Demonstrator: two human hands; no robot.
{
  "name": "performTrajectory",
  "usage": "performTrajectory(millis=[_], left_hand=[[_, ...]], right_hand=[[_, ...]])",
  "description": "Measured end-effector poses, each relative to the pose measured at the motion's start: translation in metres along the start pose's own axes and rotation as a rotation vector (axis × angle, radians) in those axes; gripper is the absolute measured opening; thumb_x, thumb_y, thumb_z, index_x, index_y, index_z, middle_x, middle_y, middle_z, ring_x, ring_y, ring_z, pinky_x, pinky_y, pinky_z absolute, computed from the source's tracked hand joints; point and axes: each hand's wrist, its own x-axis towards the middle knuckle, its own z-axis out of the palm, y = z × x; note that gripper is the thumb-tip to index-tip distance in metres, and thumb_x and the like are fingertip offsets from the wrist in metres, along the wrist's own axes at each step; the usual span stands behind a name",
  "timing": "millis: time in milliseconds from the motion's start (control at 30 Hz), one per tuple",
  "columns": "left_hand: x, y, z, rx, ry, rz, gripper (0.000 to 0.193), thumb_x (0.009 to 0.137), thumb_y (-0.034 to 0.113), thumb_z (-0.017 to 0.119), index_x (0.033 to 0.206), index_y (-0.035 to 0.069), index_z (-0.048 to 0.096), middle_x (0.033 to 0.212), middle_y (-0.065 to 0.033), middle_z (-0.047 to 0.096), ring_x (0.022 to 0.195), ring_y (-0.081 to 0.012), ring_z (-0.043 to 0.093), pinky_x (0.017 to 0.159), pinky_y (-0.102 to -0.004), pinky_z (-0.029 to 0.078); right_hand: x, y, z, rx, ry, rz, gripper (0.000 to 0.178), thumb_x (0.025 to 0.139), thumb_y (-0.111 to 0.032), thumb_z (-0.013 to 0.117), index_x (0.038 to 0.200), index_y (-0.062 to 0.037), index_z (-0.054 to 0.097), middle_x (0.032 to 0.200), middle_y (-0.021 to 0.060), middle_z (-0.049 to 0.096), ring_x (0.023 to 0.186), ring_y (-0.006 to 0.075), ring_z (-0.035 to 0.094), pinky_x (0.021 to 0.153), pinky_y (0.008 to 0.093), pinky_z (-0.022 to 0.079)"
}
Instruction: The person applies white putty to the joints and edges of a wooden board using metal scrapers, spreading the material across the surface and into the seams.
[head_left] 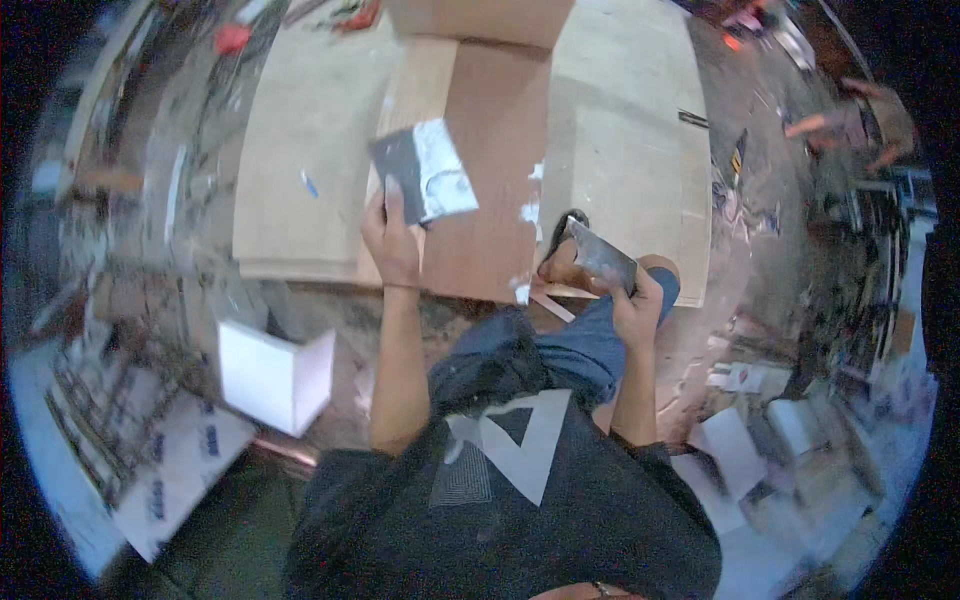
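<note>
My left hand (392, 235) grips a dark flat square plate (392, 160) by its lower edge, tilted over the brown board. White paste (445, 170) covers the plate's right half. In my right hand (636, 303), fingers closed, is a flat grey scraper blade (605, 260) with a whitish far edge. It is held apart from the plate, above my sandalled foot (562, 250). The brown wooden board (497, 150) lies in front of me, with white paste patches (530, 212) along its right edge. A brown panel (480, 20) stands up at its far end.
Pale plywood sheets (640, 150) lie under the board. A small blue object (309, 184) is on the left sheet, a dark slim item (692, 119) on the right one. A white angled panel (275, 375) stands left of me. White pieces (730, 450) lie at lower right.
</note>
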Motion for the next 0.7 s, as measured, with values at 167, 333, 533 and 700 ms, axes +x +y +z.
performTrajectory(millis=[167,333,533,700], left_hand=[[0.041,-0.068,0.02,-0.326,-0.01,-0.093,0.031,0.09,0.032,0.05,0.098,0.002,0.055,0.078,-0.0041,0.056,0.062,-0.0112,0.053,0.051,-0.0241,0.045],[0.056,-0.124,0.031,-0.345,0.029,-0.371,0.032,0.09,0.034,0.05,0.097,0.002,0.055,0.078,-0.0046,0.058,0.059,-0.0109,0.052,0.048,-0.0236,0.043],[0.069,-0.269,0.002,-0.189,0.157,-0.468,0.035,0.087,0.04,0.052,0.076,0.007,0.049,0.057,0.0028,0.041,0.046,-0.0065,0.038,0.041,-0.0212,0.033],[0.061,-0.32,0.018,-0.162,0.129,-0.594,0.034,0.089,0.039,0.049,0.076,0.008,0.05,0.058,0.0032,0.042,0.044,-0.0057,0.036,0.039,-0.0209,0.03]], right_hand=[[0.021,0.063,0.024,0.236,0.151,0.077,0.015,0.082,-0.008,0.061,0.092,0.0035,0.061,0.077,0.0021,0.062,0.069,0.0069,0.053,0.062,0.0226,0.044],[0.049,0.09,0.038,0.381,0.258,0.109,0.014,0.081,-0.008,0.062,0.09,0.003,0.061,0.08,0.0027,0.062,0.071,0.0079,0.055,0.063,0.0235,0.046],[0.109,0.149,0.107,0.315,0.329,0.372,0.02,0.079,-0.007,0.06,0.095,0.0056,0.06,0.082,0.0065,0.064,0.073,0.0098,0.054,0.068,0.0256,0.044],[0.143,0.247,0.158,-0.033,0.281,0.193,0.029,0.074,0.003,0.053,0.102,0.0001,0.061,0.083,0.0101,0.064,0.076,0.0121,0.057,0.07,0.0251,0.044]])
